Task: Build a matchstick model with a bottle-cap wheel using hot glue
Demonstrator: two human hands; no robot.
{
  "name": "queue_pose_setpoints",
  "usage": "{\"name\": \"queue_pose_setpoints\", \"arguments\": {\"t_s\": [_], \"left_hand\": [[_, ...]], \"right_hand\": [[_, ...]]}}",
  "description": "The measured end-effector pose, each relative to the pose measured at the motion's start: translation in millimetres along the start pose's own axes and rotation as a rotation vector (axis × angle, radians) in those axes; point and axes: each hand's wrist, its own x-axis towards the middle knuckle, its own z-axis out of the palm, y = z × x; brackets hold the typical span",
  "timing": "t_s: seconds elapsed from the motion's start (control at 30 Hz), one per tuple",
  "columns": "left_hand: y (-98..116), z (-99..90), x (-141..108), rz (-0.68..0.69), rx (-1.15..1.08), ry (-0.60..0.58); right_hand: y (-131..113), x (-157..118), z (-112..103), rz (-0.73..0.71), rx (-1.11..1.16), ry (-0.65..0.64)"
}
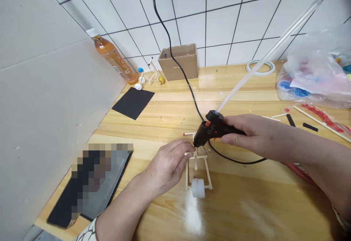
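Observation:
My right hand (248,135) grips the handle of a black hot glue gun (211,128), with a long translucent glue stick (268,54) rising from its rear toward the upper right. The gun's nozzle points down at the top of a small frame of pale wooden sticks (199,171) with a white wheel (198,188). My left hand (170,164) pinches a short stick at that frame's top, its fingertips right beside the nozzle. Any contact between the nozzle and the sticks is hidden by my fingers.
A black cord (186,76) crosses the wooden table (164,104). Further back stand a cardboard box (178,62), an orange drink bottle (113,56), and a finished stick model (148,76). A black sheet (133,103), a blurred dark tablet (90,186), a tape roll (260,67), and a plastic bag (309,76) lie around.

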Motion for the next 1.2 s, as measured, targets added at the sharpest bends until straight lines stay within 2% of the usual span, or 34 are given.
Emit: {"name": "queue_pose_setpoints", "arguments": {"t_s": [0.5, 0.8, 1.0, 1.2], "left_hand": [[-0.3, -0.6, -0.4, -0.005, -0.005, 0.0], [-0.8, -1.1, -2.3, -0.005, 0.005, -0.003], [-1.9, -0.1, -2.4, -0.005, -0.001, -0.011], [-2.9, 0.3, -3.3, 0.002, 0.005, -0.009]], "right_hand": [[-0.5, 0.4, -0.1, 0.015, -0.008, 0.003], [3.8, 1.4, -4.9, -0.009, 0.044, -0.083], [1.1, -0.3, -7.8, 0.062, 0.033, -0.05], [6.0, 0.9, -6.7, 0.074, 0.121, -0.086]]}}
